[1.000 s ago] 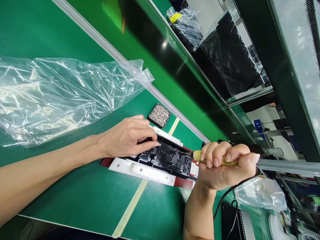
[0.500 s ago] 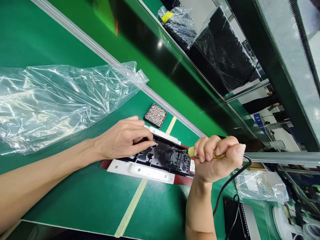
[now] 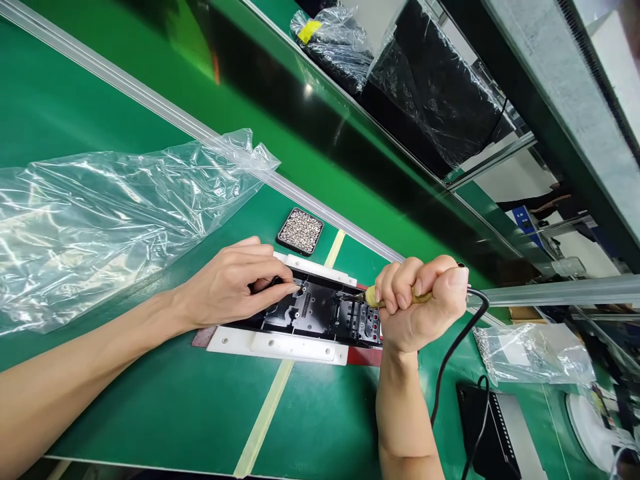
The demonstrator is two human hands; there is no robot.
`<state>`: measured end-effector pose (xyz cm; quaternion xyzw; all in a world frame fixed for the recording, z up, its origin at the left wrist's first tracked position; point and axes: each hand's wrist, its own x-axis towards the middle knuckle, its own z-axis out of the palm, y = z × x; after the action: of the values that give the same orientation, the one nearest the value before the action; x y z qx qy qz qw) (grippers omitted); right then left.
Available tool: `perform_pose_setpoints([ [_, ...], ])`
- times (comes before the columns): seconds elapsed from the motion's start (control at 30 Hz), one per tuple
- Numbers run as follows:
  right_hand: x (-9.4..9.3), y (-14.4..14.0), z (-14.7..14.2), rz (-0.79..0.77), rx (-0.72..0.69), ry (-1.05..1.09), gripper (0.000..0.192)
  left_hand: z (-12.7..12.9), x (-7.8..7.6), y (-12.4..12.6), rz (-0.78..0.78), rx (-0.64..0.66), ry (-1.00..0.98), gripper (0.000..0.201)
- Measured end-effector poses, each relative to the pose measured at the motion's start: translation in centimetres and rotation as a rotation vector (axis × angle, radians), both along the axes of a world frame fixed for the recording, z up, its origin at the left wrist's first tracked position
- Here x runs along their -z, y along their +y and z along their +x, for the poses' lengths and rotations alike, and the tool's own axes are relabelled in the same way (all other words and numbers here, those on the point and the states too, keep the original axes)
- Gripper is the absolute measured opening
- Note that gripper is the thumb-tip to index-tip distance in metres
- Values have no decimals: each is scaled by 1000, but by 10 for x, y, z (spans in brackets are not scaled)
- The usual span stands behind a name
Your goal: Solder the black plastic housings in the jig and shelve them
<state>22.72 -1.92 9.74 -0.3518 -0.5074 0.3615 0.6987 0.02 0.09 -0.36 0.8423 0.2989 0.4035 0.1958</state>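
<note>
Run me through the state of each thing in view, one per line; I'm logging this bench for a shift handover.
left hand: fingertips pressed on the black assembly.
right hand: fisted around the corded tool.
corded tool: gripped, tip down on the assembly.
black assembly: lying flat in the white fixture, inner side up.
white fixture: flat on the green mat.
screw tray: full, uncovered.
large plastic bag: flat, crumpled, mouth open.
small plastic bag: lying crumpled.

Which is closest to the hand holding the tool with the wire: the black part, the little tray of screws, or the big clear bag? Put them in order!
From the right hand, in the head view:
1. Black part: right beside it, to its left, under the tool tip.
2. Tray of screws: farther left and back, by the rail.
3. Clear plastic bag: far left on the green table.
</note>
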Motion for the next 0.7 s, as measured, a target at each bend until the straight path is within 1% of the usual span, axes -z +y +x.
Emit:
perform_pose_setpoints([
  [0.5,-3,0,-4,-12,29,11,46,-1,0,-1,-20,2,14,4],
  [0.7,-1,-1,-4,4,41,5,44,-1,1,0,-32,1,11,3],
])
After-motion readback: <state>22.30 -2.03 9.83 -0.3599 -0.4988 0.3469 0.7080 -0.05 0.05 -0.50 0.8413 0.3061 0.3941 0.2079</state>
